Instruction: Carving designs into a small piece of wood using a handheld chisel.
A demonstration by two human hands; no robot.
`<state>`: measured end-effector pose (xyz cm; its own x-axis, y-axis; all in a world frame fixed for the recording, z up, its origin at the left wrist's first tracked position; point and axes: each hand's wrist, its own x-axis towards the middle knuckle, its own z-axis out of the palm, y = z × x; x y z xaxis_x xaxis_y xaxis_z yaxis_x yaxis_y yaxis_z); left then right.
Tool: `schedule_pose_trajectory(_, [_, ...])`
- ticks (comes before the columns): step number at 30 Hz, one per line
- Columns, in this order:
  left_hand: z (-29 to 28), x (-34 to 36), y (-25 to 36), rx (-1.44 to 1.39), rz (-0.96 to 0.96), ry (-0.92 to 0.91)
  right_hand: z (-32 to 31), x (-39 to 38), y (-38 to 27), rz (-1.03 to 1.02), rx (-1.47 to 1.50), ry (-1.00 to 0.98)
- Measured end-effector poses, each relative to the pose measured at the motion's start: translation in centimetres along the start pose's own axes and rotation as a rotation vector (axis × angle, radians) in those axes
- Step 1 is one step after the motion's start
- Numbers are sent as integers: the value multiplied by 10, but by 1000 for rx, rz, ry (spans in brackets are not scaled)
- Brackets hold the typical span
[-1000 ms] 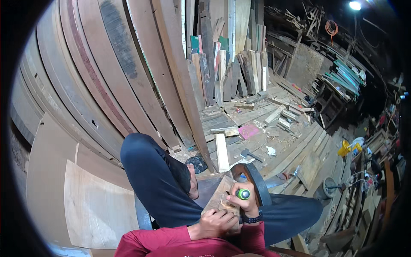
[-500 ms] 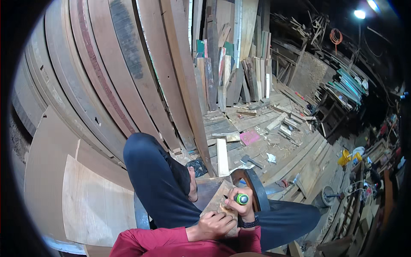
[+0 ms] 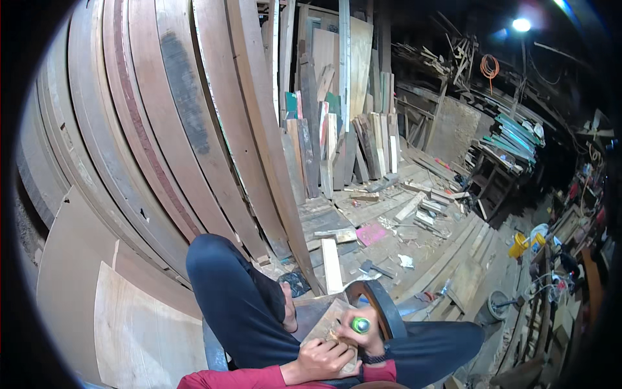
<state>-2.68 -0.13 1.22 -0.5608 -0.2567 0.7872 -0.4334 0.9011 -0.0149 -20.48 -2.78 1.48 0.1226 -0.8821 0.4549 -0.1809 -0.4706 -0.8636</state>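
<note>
A short wooden board (image 3: 332,316) lies in front of me between my legs, with a rough, pale gouged spot near its middle. My left hand (image 3: 324,358) is closed over the board's near part, its fingers curled beside that spot. My right hand (image 3: 370,340) is wrapped round a green-handled tool (image 3: 360,325) with a shiny round end facing up. The tool's working end is hidden beneath the hand, and the right hand is slightly blurred.
Beyond the board stands a dark curved wooden piece (image 3: 387,310). A hammer (image 3: 376,268), a pale wood block (image 3: 332,266) and a pink scrap (image 3: 371,235) lie on the littered floor. Tall planks (image 3: 175,117) lean at left; a yellow container (image 3: 518,245) stands at right.
The view has tilted, so the whole scene sits lower in the picture. My right hand and the green-handled tool have shifted slightly over the board; the left hand keeps its hold.
</note>
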Motion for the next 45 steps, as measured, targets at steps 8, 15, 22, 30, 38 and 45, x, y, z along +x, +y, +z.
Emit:
schedule_pose_trajectory(8, [-2,2,-1,-23,-46,-4,-4,-4,6,6,117,27])
schedule_pose_trajectory(15, [19,-16,4,-134,73,87,-4,-4,-7,-78,102,-50])
schedule_pose_trajectory(22, [13,-18,-2,-28,19,91,14,5,3,-25,-76,-20])
schedule_pose_trajectory(30, [5,-11,3,-134,27,55,-2,-6,-6,82,42,-3])
schedule_pose_trajectory(38, [14,-12,5,-135,43,105,-4,-7,-7,91,109,58])
schedule_pose_trajectory(45, [6,-7,12,-109,38,107,4,-6,9,20,26,24])
